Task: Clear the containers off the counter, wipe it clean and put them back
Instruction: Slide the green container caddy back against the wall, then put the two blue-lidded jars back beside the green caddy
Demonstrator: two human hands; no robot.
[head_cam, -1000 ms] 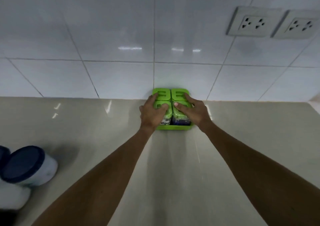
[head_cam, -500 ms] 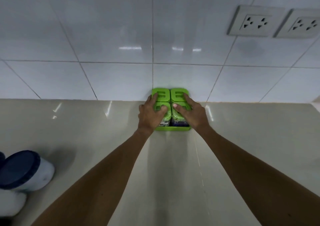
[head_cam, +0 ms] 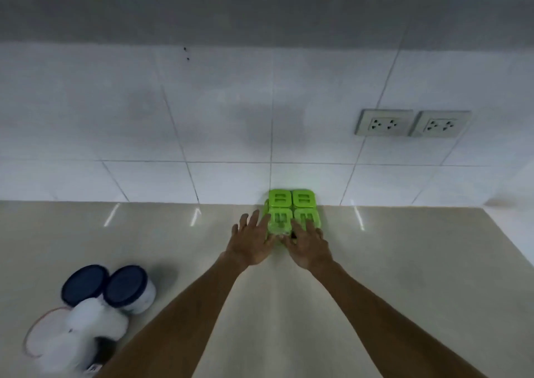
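Note:
A green set of several lidded containers (head_cam: 291,199) stands on the beige counter (head_cam: 404,262) against the tiled wall. My left hand (head_cam: 250,243) hovers just in front of its left side, fingers spread, holding nothing. Close beside it, my right hand (head_cam: 307,247) is in front of the set's right side with fingers apart, its fingertips over the front right lid. Two white tubs with dark blue lids (head_cam: 127,289) stand at the near left of the counter, with a white container (head_cam: 86,331) in front of them.
Two wall sockets (head_cam: 413,123) sit on the white tiles at the upper right. A dark band (head_cam: 260,16) runs across the top of the wall. The counter's right edge shows at the far right.
Both hands have let go of the green container set and drawn back toward me with fingers spread. The camera has tilted up and back, bringing more of the wall and the left tubs into view.

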